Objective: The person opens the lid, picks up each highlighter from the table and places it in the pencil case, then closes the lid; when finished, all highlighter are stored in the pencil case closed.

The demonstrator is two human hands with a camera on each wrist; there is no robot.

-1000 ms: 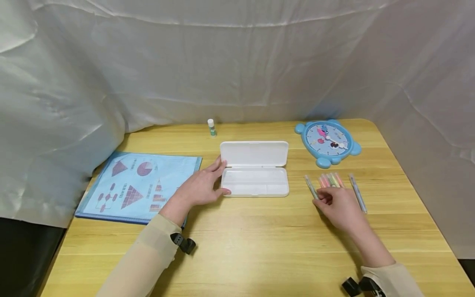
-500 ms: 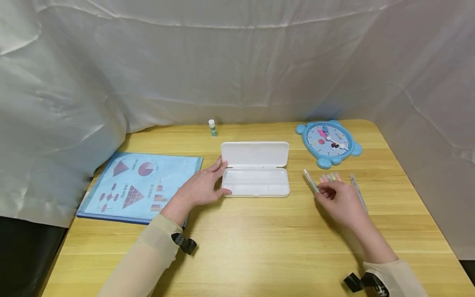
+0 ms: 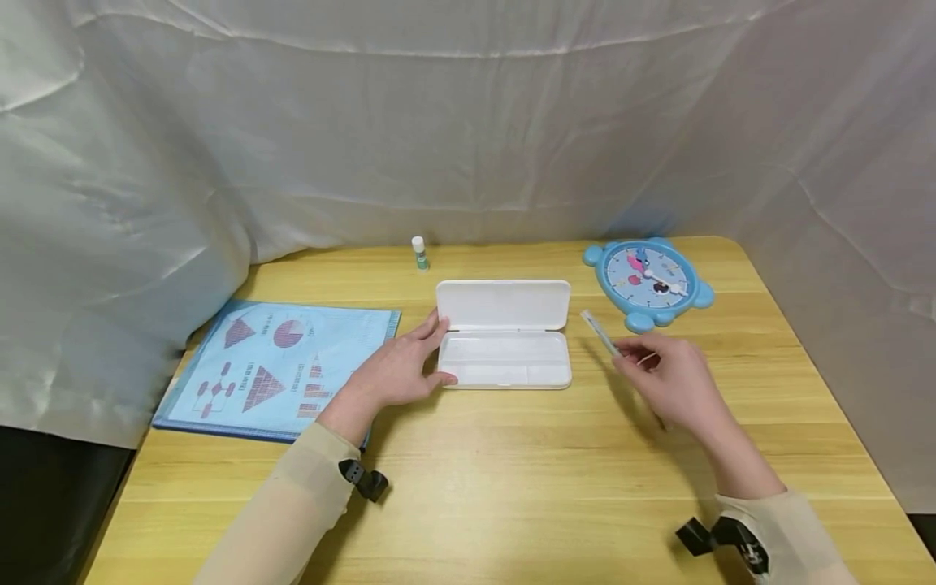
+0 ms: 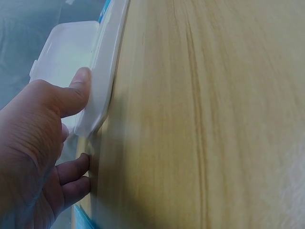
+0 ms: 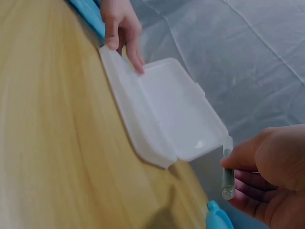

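Observation:
A white pencil case (image 3: 504, 360) lies with its lid raised in the middle of the table; its tray has divided compartments. My left hand (image 3: 398, 366) grips the left end of the case, thumb at the front corner and fingers near the hinge. In the left wrist view, the thumb lies on the rim of the case (image 4: 102, 76). To the right of the case, my right hand (image 3: 673, 378) pinches a slim clear pen (image 3: 600, 331) with a greenish body (image 5: 228, 179), held slanted above the table. The other pens seen earlier are not visible; the hand may cover them.
A blue toy clock (image 3: 647, 280) lies at the back right. Behind the case stands a small glue stick (image 3: 420, 253). A light blue zip folder (image 3: 270, 366) with printed shapes lies at the left. Grey cloth (image 3: 468, 122) hangs along the back.
My right hand has picked the pen up off the table beside the other pens and moved it up and left, towards the case. My left hand stays on the case.

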